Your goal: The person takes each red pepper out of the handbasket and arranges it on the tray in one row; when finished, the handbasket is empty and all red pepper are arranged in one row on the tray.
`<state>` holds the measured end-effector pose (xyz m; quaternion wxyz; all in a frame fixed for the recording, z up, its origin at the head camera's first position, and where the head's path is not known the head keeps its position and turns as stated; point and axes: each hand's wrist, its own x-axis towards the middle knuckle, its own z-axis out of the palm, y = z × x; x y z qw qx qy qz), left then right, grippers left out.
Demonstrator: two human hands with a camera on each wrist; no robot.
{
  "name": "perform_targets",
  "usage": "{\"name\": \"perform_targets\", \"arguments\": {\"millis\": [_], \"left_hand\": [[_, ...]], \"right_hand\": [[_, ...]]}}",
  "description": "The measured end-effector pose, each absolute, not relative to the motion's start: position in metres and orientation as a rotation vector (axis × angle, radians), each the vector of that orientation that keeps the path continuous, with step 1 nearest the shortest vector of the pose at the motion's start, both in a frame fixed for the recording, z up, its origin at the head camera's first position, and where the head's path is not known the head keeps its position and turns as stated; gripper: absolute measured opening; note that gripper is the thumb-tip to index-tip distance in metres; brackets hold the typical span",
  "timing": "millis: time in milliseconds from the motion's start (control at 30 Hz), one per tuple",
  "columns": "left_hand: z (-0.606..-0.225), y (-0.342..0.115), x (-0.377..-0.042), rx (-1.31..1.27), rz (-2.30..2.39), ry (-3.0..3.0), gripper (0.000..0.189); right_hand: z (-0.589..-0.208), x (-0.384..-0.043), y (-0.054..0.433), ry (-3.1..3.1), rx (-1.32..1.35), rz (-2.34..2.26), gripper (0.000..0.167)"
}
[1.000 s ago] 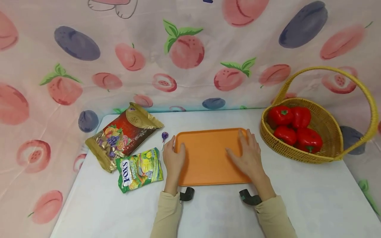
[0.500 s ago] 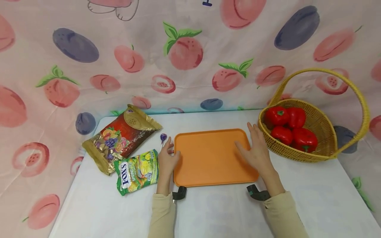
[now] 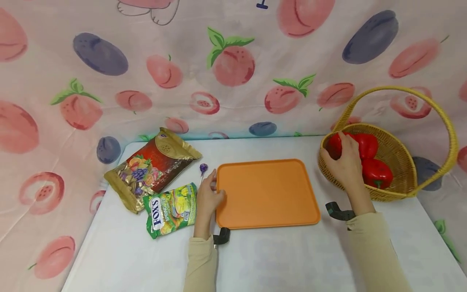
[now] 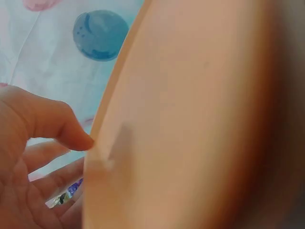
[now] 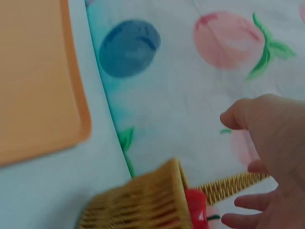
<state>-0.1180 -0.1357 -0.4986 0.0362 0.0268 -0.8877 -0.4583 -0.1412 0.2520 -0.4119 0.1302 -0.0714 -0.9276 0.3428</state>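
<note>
An orange tray (image 3: 268, 194) lies flat on the white table. My left hand (image 3: 208, 198) is at the tray's left edge; in the left wrist view its bent thumb (image 4: 71, 129) meets the rim, with the other fingers loosely extended outside it. At the right, my right hand (image 3: 344, 162) hovers over the left side of a wicker basket (image 3: 399, 162). Red bell peppers (image 3: 378, 172) sit inside that basket, some partly covered by the hand. In the right wrist view the right thumb and fingers are spread apart, with nothing between them.
Left of the tray lie a green candy bag (image 3: 171, 209) and a larger gold and red candy bag (image 3: 153, 168). A purple lollipop (image 3: 203, 167) lies near the left fingers. The basket's tall arched handle (image 3: 443, 117) rises at the right. A fruit-print cloth (image 3: 233, 101) hangs behind.
My right hand has moved from the tray's right side to over the basket. My left hand has stayed around the tray's left edge. The tray shifted slightly right, then stayed.
</note>
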Motion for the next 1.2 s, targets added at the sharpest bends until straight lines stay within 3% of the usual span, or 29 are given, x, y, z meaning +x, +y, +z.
{"name": "perform_targets", "arguments": {"millis": [300,567,1200], "left_hand": [[-0.495,-0.142,-0.121,-0.019,-1.553,-2.746,0.075],[-0.493,-0.141,-0.120,-0.069,-1.545,-2.777,0.078],[-0.494,-0.140,-0.120,-0.077,-1.589,-2.745,0.077]], "right_hand": [[-0.412,-0.165,0.295,-2.880,-0.454,0.946,0.085],[-0.417,-0.174,0.305,-2.956,-0.566,0.936,0.088],[-0.419,-0.178,0.303,-2.769,-0.551,0.925,0.078]]}}
